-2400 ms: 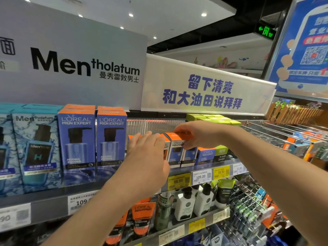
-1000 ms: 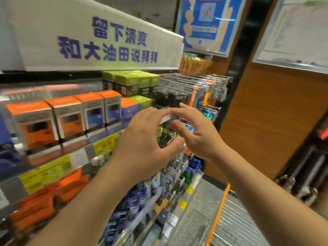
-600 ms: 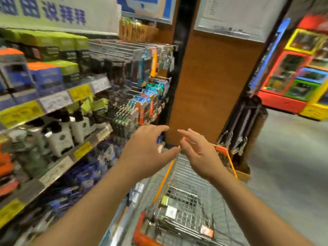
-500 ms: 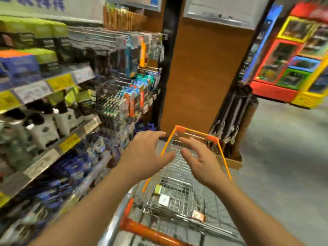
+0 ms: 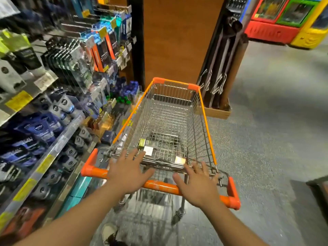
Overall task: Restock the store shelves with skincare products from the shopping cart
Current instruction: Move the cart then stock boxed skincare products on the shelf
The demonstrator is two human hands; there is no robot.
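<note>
A wire shopping cart (image 5: 204, 110) with orange rim and orange handle (image 5: 159, 186) stands in front of me. On its floor lie a few small product boxes: a green and dark one (image 5: 147, 143), a white one (image 5: 148, 150) and a pale one (image 5: 179, 159). My left hand (image 5: 127, 172) hovers over the handle with fingers spread, holding nothing. My right hand (image 5: 197, 184) is also over the handle, fingers spread and empty. The store shelves (image 5: 40, 110) with skincare tubes and boxes run along the left.
Hanging razor packs (image 5: 99, 45) fill the pegs at the far left. A brown pillar (image 5: 177, 38) stands behind the cart, with dark folded umbrellas in a cardboard box (image 5: 213, 112) beside it. Grey floor extends to the right; coloured machines (image 5: 287, 18) stand far right.
My view swung from the top shelf down and right to the cart. Both hands left the shelf boxes and dropped, empty, to just over the cart handle.
</note>
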